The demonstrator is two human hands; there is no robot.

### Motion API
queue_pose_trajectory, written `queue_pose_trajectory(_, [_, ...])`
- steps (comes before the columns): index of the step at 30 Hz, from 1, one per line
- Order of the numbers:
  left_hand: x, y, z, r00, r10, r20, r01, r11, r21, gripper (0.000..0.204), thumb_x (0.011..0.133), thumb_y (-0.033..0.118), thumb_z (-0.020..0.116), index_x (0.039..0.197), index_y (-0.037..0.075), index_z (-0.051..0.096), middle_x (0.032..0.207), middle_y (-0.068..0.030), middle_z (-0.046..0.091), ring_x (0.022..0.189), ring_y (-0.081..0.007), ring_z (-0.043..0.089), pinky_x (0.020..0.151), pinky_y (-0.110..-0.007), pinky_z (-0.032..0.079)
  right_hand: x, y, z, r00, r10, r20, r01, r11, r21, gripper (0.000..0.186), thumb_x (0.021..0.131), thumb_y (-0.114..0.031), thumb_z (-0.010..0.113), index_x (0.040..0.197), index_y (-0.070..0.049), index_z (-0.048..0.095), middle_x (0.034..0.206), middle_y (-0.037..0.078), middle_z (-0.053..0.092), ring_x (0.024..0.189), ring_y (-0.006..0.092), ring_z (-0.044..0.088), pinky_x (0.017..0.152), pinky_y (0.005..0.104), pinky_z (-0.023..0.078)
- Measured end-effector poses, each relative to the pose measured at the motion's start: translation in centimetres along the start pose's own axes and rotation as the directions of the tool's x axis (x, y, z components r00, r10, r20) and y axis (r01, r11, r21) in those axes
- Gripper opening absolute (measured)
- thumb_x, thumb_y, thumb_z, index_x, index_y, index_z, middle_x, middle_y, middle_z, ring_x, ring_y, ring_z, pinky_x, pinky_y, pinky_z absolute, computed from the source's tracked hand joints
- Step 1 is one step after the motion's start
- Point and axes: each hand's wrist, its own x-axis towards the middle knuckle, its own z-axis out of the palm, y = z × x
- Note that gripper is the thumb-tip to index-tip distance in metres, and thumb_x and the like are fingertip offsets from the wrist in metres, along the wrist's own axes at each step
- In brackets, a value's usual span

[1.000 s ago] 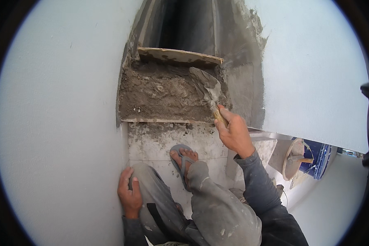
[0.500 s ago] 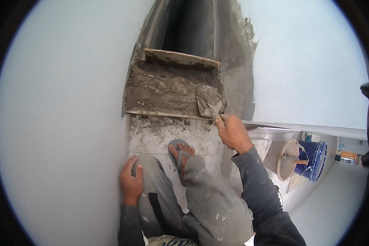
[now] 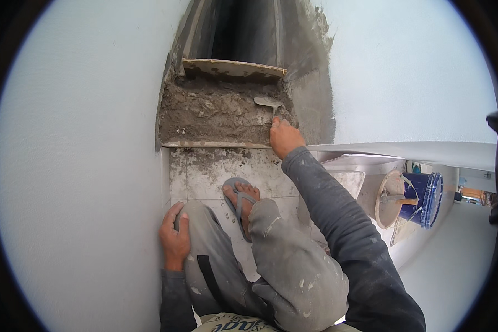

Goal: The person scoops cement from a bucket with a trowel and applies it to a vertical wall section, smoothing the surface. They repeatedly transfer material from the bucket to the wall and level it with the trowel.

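Trowel (image 3: 268, 102) in my right hand (image 3: 286, 137), out over the right part of the bed of rough grey-brown mortar (image 3: 216, 116), between the upper board (image 3: 232, 68) and the pale lower strip (image 3: 221, 144). Right fingers: curled closed around the handle, which my fist mostly hides; only the neck and blade show past the knuckles. Blade looks tipped well over, seen as a narrow sliver; can't tell if its edge touches the mortar.

Left hand (image 3: 175, 235): empty, laid over my left knee (image 3: 196, 221) beside the white wall (image 3: 83, 166), fingers loosely together, thumb apart, pinching nothing.

Handling, my guess: trowel light on its own, nose-heavy once loaded; blade stiff and thin, not fragile. Best hold is the handle, close up to the neck, so the wrist sets the tilt (blade is a bad grip, probably gritty and slick if wet). Mortar should be heavy and soft, crumbly on top by its lumpy look, dragging at the blade; no good for fingers, better taken by the blade. Upper board looks thin, likely to flex if leaned on.
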Motion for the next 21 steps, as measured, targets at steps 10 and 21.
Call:
queue_pose_trajectory(10, [0.0,2.8,2.0,0.978,0.207,-0.019,-0.204,0.974,0.099,0.03,0.096,0.012,0.062,0.12,-0.005,0.067,0.122,-0.0217,0.067,0.119,-0.0323,0.063,0.104,-0.039,0.046,-12.0,0.0,-4.4,0.998,-0.008,-0.055,0.01,0.999,0.038,0.054,0.092,-0.011,0.058,0.142,0.008,0.047,0.1,0.02,0.065,0.081,0.0286,0.069,0.073,0.0372,0.058])
queue_pose_trajectory(21, [2.5,13.9,13.9,0.725,0.121,0.678,0.471,0.631,-0.616,0.054,0.109,0.043,0.043,0.132,-0.005,0.053,0.121,-0.0128,0.061,0.113,-0.0249,0.062,0.091,-0.04,0.055,-18.4,-0.2,-6.4,0.995,0.048,-0.083,0.09,-0.177,0.98,0.034,0.1,-0.026,0.063,0.12,0.001,0.06,0.11,0.015,0.069,0.089,0.0191,0.066,0.077,0.0358,0.055])
